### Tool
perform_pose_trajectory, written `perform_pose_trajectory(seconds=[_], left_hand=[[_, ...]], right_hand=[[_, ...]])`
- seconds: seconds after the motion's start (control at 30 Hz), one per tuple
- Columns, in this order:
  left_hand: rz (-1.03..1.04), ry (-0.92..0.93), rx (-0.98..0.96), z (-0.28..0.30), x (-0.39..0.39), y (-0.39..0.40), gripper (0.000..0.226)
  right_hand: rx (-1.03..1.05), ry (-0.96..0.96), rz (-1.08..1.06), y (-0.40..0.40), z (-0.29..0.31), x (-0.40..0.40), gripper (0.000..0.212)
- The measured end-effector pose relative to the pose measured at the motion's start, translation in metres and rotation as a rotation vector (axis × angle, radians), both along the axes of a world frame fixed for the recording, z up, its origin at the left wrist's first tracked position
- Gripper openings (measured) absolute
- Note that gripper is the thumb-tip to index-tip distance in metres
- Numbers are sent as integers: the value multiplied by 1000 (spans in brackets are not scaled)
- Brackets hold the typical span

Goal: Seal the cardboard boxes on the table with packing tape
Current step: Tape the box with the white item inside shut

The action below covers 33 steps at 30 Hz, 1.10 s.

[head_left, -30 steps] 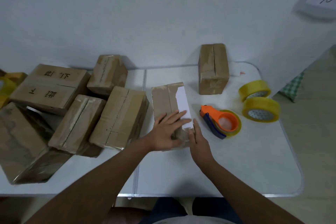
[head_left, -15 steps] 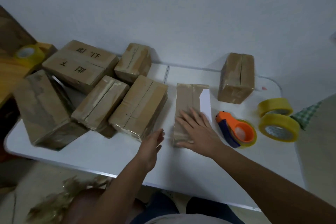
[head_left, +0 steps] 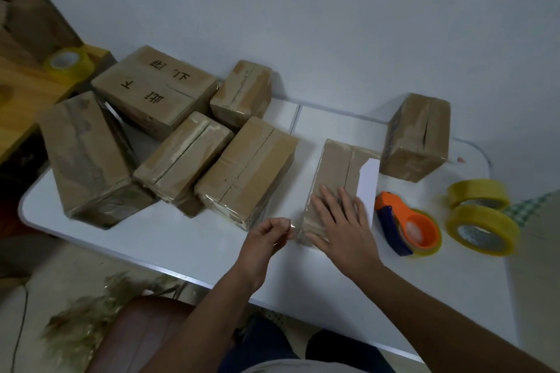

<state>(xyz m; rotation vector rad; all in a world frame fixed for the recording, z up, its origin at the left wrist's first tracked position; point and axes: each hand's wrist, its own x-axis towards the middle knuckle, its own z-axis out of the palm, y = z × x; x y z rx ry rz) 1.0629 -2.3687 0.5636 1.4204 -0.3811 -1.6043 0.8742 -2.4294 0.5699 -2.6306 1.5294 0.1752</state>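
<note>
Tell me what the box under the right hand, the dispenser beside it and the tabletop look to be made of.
Box: brown cardboard, matte, with glossy clear tape strips catching light. Dispenser: smooth moulded plastic, orange and blue, probably hard. Tabletop: white, smooth, faintly shiny, likely plastic or laminate; cannot tell which.

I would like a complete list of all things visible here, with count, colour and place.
Brown cardboard boxes: seven, on the white table; one under the right hand.
White paper sheet: one, beside that box.
Orange-and-blue tape dispenser: one, right of the box.
Yellow tape rolls: two on the table's right; one on the wooden surface, far left.
Left hand: pinching clear tape at the box's near end.
Right hand: flat on the box.
</note>
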Motion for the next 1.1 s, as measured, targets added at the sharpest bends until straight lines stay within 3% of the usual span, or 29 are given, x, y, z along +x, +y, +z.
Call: perform_pose_trajectory(seconds=[0.23,0.47,0.67,1.1], left_hand=[[88,-56,-31,-2,-7,2,18],[53,-362,-81,-10,-20,-7,19],[-57,-509,-151,-20,-30,-11,18],[-122,-619,-124,-34,-41,-30,7]], right_hand=[[-22,-3,8,1,-1,0,76],[-39,-82,-31,3,-1,3,76],[-42,-82,-24,3,-2,3,75],[-40,-96,-24,2,-1,2,74]])
